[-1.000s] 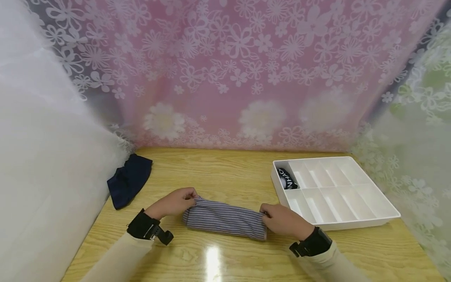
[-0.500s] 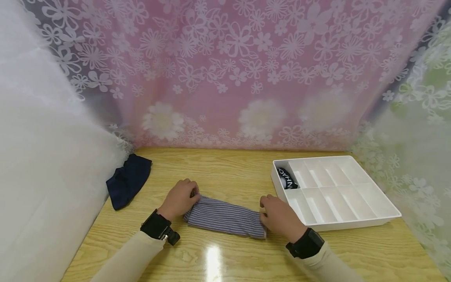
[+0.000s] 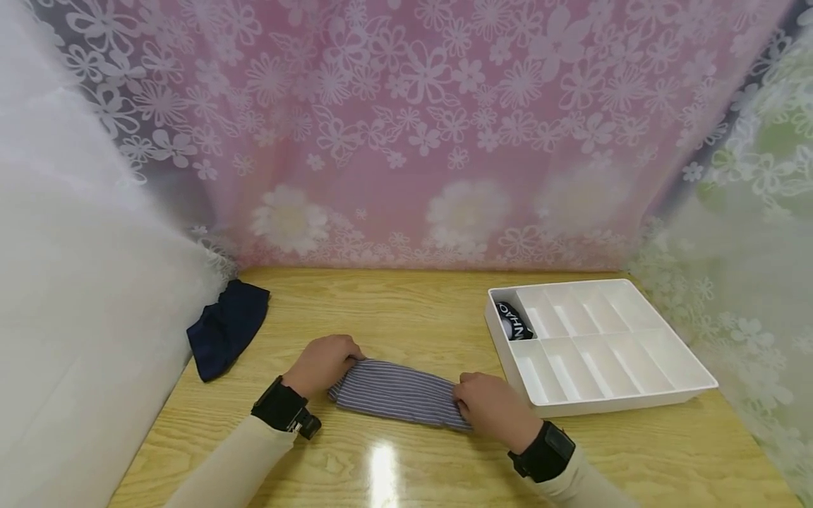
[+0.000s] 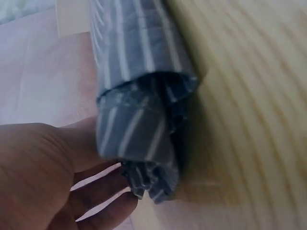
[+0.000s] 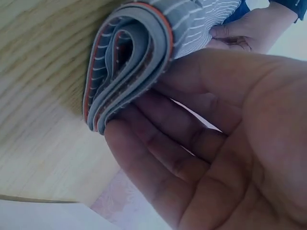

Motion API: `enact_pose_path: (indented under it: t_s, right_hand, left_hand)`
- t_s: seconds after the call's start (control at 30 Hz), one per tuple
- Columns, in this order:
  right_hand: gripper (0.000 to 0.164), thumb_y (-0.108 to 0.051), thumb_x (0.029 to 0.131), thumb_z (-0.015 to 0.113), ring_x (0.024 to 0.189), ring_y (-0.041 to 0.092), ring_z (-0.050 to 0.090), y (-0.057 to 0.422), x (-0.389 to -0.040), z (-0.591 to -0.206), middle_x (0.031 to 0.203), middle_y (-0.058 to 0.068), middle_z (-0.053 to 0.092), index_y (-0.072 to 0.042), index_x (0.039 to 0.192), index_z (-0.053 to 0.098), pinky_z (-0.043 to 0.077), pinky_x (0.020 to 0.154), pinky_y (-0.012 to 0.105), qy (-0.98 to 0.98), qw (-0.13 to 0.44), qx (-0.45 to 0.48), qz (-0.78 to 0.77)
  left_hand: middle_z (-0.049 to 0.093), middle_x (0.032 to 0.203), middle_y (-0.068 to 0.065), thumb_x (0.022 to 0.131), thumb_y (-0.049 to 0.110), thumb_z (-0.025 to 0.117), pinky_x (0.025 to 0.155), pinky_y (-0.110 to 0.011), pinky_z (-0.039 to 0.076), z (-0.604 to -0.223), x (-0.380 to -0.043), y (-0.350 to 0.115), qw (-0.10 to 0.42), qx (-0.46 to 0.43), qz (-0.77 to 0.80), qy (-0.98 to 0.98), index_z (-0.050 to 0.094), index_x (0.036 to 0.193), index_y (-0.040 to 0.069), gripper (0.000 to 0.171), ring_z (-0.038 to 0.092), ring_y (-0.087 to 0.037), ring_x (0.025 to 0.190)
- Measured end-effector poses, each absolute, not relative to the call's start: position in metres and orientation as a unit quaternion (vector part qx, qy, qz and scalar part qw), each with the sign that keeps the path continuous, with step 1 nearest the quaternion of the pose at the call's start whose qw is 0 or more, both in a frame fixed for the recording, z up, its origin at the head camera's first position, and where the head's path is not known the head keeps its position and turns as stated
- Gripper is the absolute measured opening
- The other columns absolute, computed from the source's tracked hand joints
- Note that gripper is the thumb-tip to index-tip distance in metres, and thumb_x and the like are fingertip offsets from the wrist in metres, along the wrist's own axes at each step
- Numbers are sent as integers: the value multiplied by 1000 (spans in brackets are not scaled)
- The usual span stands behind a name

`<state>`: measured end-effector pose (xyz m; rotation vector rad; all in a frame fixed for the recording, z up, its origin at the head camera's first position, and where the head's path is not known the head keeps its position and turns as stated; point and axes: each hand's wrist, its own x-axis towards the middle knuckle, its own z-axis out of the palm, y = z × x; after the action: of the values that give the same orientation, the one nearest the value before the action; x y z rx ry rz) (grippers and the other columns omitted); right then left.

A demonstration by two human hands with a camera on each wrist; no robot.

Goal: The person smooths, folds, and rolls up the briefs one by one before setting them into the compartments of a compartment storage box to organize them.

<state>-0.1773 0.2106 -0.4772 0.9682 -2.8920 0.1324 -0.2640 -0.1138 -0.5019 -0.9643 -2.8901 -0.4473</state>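
A blue-grey cloth with white stripes (image 3: 400, 391) lies across the front middle of the table, folded into a long flat roll. My left hand (image 3: 322, 365) pinches its far left corner, thumb against the near side in the left wrist view, where loose folds (image 4: 139, 124) hang out of that end. At the other end my right hand (image 3: 498, 409) grips the roll between thumb and fingers. The right wrist view looks into that end, a spiral of layers (image 5: 129, 57) with an orange line along one edge.
A white divided tray (image 3: 625, 408) stands at the right, with a black rolled cloth with white lettering (image 3: 516, 321) in its back left compartment. A dark navy cloth (image 3: 229, 328) lies at the table's left edge. Curtains (image 3: 406, 176) surround the table.
My right hand has shifted left and covers the roll's right end. The left hand has moved right and closer over its corner. The tray and navy cloth stay put.
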Motion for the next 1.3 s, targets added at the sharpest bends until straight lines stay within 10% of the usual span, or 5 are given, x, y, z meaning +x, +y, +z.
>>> enact_pose_path:
  t_s: [1.3]
  right_hand:
    - [25,-26,79,90,67,16,56,201,-180,-467,78,0,56,-9,90,75,50,57,32,-961,-3,276,-21]
  left_hand:
    - [71,84,2,90,6,79,68,-31,55,-493,-246,-107,24,-287,-124,-950,82,86,15,10,63,-11,73]
